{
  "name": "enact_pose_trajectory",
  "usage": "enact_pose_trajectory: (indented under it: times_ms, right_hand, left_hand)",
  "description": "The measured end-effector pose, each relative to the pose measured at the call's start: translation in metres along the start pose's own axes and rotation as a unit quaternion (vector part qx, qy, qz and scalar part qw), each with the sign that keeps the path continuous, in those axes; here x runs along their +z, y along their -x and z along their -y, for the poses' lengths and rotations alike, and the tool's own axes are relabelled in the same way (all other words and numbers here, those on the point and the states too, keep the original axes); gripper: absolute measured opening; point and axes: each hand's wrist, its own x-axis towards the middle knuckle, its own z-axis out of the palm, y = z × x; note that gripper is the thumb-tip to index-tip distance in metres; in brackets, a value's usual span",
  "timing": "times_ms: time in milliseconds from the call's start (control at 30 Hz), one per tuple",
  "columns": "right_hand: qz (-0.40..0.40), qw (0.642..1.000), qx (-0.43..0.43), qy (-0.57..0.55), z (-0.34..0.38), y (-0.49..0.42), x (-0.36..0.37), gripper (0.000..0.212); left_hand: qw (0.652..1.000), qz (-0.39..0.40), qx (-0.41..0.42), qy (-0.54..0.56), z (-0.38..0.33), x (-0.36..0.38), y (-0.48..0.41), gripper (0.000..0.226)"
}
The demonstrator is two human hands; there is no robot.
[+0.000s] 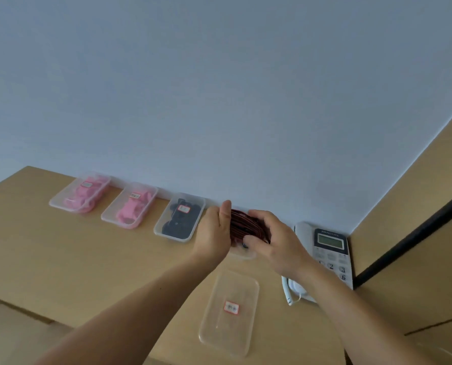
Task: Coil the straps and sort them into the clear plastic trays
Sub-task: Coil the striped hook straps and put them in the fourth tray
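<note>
Closest in, an empty clear tray with a red-edged label sits left of the telephone, on its near side. Just left of that telephone both hands have the coil, dark red-and-black strap wound into tight ribbed loops, over a half-hidden tray. Right hand curls its fingers over the top, clamped on; left hand grips the other side, thumb up, fingers out of sight. To do this well: squeeze evenly so no loop springs, lower it flat, release once the walls hold it. Farther left of the telephone, the black-strap tray is already filled.
</note>
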Motion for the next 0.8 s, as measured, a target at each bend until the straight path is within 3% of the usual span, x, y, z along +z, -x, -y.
enact_pose_trajectory:
  times_ms: [133, 267, 433, 633, 800]
  right_hand:
    - [-0.041, 0.994, 0.018, 0.097, -0.01, -0.047, 0.011, 0.037]
    - [-0.015, 0.983, 0.05, 0.176, -0.028, -0.087, 0.019, 0.035]
    - [0.051, 0.987, 0.069, 0.136, -0.036, -0.113, 0.018, 0.043]
    - [0.071, 0.986, 0.093, 0.116, -0.062, -0.135, 0.015, 0.043]
    - [0.156, 0.974, 0.101, 0.128, -0.086, -0.146, 0.017, 0.044]
  left_hand:
    - [1.0, -0.002, 0.005, -0.03, 0.032, 0.0, -0.044, 0.05]
    - [0.997, 0.03, -0.05, -0.043, 0.065, -0.001, -0.082, 0.056]
    - [0.995, 0.074, -0.061, -0.035, 0.088, 0.003, -0.103, 0.058]
    - [0.984, 0.086, -0.145, 0.048, 0.098, 0.017, -0.104, 0.049]
    - [0.963, 0.09, -0.232, 0.101, 0.101, 0.02, -0.086, 0.042]
